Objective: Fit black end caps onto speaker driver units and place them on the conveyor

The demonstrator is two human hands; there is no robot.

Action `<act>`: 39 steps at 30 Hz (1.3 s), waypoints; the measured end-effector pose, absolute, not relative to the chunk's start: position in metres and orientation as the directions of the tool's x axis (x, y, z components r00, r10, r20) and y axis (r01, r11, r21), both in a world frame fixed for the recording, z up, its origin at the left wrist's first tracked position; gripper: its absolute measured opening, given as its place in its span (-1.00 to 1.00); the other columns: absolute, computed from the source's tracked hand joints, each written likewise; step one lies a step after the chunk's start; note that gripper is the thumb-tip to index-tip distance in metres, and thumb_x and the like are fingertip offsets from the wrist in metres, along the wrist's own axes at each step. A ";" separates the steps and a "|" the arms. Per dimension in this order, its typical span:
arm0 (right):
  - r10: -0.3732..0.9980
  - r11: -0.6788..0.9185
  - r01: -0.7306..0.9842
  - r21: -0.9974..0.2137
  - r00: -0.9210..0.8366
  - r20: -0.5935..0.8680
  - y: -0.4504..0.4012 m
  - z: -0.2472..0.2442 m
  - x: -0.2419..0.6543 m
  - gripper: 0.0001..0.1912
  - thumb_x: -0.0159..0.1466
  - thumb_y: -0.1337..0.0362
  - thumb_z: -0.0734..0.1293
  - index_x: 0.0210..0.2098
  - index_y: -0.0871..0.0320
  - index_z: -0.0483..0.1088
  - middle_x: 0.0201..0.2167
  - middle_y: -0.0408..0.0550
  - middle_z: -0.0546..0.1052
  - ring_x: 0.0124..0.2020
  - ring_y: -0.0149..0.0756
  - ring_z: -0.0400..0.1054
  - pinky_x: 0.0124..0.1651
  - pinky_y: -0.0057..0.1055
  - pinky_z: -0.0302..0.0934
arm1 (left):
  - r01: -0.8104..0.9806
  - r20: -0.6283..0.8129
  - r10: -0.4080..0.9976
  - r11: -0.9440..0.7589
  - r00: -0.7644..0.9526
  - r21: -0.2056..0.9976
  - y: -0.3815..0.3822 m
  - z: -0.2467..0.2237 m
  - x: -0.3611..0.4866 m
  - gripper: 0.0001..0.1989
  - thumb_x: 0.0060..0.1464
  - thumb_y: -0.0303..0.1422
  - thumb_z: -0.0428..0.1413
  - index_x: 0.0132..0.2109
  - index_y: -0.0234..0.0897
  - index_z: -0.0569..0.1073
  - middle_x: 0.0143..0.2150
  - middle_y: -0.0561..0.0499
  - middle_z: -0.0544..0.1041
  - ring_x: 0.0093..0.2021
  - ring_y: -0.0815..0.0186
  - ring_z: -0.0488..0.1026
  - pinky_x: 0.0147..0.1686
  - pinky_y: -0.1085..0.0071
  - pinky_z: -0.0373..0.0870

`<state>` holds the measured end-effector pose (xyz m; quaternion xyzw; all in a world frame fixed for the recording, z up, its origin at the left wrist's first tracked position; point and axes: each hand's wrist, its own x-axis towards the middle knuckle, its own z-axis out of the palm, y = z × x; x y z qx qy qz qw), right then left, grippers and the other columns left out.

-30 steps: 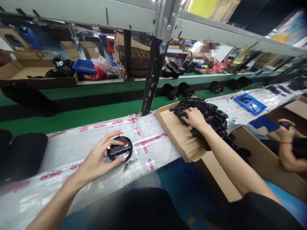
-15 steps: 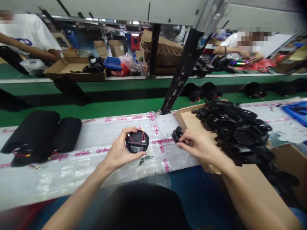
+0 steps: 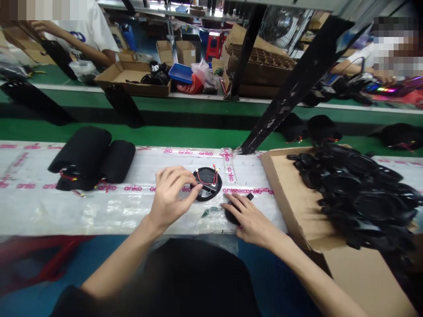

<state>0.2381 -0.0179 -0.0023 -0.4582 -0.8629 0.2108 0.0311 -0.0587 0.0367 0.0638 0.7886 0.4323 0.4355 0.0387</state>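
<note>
A round black part (image 3: 207, 182) with thin red wires lies on the wrapped white table (image 3: 132, 211). My left hand (image 3: 173, 191) is at its left edge, thumb and fingertips brought close together; whether something small is between them cannot be made out. To the right and nearer to me, my right hand (image 3: 249, 215) rests over a smaller black piece (image 3: 232, 215), fingers spread and palm down. Part of that piece is hidden under the hand.
At the right, a cardboard box (image 3: 280, 193) holds a heap of black plastic parts (image 3: 373, 202). Black fabric-covered cylinders (image 3: 86, 154) lie at the left. A dark slanted post (image 3: 280, 101) rises behind the table. Across the green bench, people in white shirts are at work.
My right hand has moved left and nearer to me with the small black piece, now down on the table. My left hand no longer wraps the round part; its fingers have drawn together. The view has shifted.
</note>
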 end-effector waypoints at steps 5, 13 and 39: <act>0.880 0.287 0.678 -0.677 -0.465 -0.093 -0.006 0.015 0.244 -0.16 0.22 0.43 0.42 0.47 0.04 0.26 0.50 0.23 0.30 0.51 0.14 0.23 0.49 0.22 0.21 | 0.725 0.576 0.748 -0.591 0.329 0.354 0.044 0.082 -0.043 -0.89 0.42 -0.37 0.18 -0.16 -0.17 0.55 -0.12 0.04 0.74 0.09 0.06 0.58 0.21 -0.09 0.10; 0.981 -0.135 -0.534 -0.835 0.044 -0.187 0.009 0.019 0.191 -0.30 0.39 -0.31 0.26 0.29 0.00 0.45 0.04 0.08 0.72 -0.16 -0.02 0.68 -0.15 -0.05 0.61 | 0.607 0.584 0.751 -0.628 0.309 0.487 0.052 0.078 -0.015 -0.95 0.40 -0.34 0.24 -0.05 -0.16 0.60 -0.13 0.06 0.76 -0.10 0.21 0.66 0.14 0.07 0.16; 0.983 0.107 -0.173 -0.979 -0.127 0.130 0.024 0.051 0.201 -0.28 0.43 -0.32 0.23 0.41 -0.12 0.40 0.31 -0.02 0.58 0.31 0.13 0.48 0.45 0.18 0.27 | 0.342 0.545 0.777 -0.629 0.315 0.698 0.060 0.074 -0.011 -0.94 0.32 -0.42 0.32 -0.14 -0.19 0.58 -0.19 0.14 0.74 -0.19 0.32 0.65 0.03 0.22 0.31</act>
